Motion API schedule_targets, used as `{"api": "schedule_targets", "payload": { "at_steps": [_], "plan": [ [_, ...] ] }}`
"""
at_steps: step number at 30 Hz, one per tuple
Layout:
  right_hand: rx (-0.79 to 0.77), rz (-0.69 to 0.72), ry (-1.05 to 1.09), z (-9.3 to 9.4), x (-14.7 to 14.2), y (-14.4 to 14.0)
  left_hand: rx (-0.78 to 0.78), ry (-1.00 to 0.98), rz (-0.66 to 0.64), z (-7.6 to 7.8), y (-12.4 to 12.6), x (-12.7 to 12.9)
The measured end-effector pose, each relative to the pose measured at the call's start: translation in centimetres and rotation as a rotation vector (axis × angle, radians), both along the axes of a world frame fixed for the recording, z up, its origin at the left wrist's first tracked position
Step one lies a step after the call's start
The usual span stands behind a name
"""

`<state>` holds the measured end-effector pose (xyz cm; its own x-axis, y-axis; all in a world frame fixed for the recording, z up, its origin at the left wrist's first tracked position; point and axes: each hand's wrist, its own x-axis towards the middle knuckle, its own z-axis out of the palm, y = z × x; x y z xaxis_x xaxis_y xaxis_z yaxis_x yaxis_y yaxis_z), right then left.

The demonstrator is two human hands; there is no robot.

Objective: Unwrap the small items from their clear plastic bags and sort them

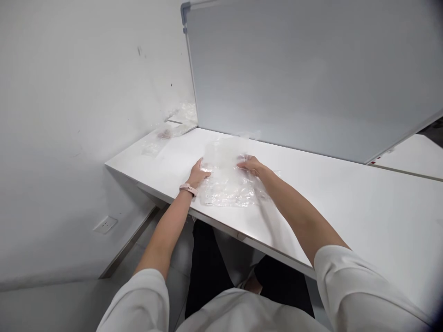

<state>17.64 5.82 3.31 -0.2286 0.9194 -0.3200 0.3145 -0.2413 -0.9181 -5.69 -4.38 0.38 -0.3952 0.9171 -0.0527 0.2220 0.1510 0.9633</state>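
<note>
A clear, crinkled plastic bag [226, 184] lies over the white table, and its far end rises a little off the surface. My left hand [200, 173] holds the bag's left edge, thumb on top and fingers partly hidden beneath. At the right side my right hand [252, 165] pinches the plastic between thumb and fingers. Small dark marks run down the bag's left side. More clear film trails on the right, under my right forearm; I cannot tell whether it belongs to the same bag.
Another piece of clear plastic [154, 144] lies at the table's left end, with crumpled clear plastic [187, 112] behind it in the corner. A large whiteboard [304, 83] stands along the back of the white table [349, 198]. The wall [69, 115] borders the left.
</note>
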Motion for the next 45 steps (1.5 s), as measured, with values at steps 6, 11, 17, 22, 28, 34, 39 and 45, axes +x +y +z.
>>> {"api": "schedule_targets", "payload": {
  "at_steps": [6,11,17,22,28,34,39,45],
  "plan": [
    [0.251,0.096,0.186,0.0,1.9,-1.8,-0.015,-0.321,0.211,2.8,-1.7,-1.2],
    [0.859,0.362,0.073,0.8,4.1,-3.6,0.351,0.057,0.498,9.0,-4.5,-3.4],
    [1.183,0.559,0.021,3.7,4.8,-6.8,0.368,0.738,-0.517,15.9,-6.1,1.2],
    [0.852,0.513,0.059,6.3,5.7,-10.5,-0.056,0.679,-0.905,15.8,-3.4,5.2],
    [0.271,0.733,0.123,10.7,9.9,-11.4,-0.383,0.398,-0.932,14.7,-1.8,4.4],
    [0.276,0.605,0.242,12.7,11.9,-8.4,-0.363,0.433,-0.747,14.8,-0.3,4.4],
    [0.204,0.762,-0.289,8.7,7.0,-9.0,-0.420,0.691,-0.930,14.4,0.3,6.4],
    [0.622,0.689,-0.514,3.0,3.9,-9.6,-0.309,1.118,-0.726,10.4,-1.6,6.1]
  ]
}}
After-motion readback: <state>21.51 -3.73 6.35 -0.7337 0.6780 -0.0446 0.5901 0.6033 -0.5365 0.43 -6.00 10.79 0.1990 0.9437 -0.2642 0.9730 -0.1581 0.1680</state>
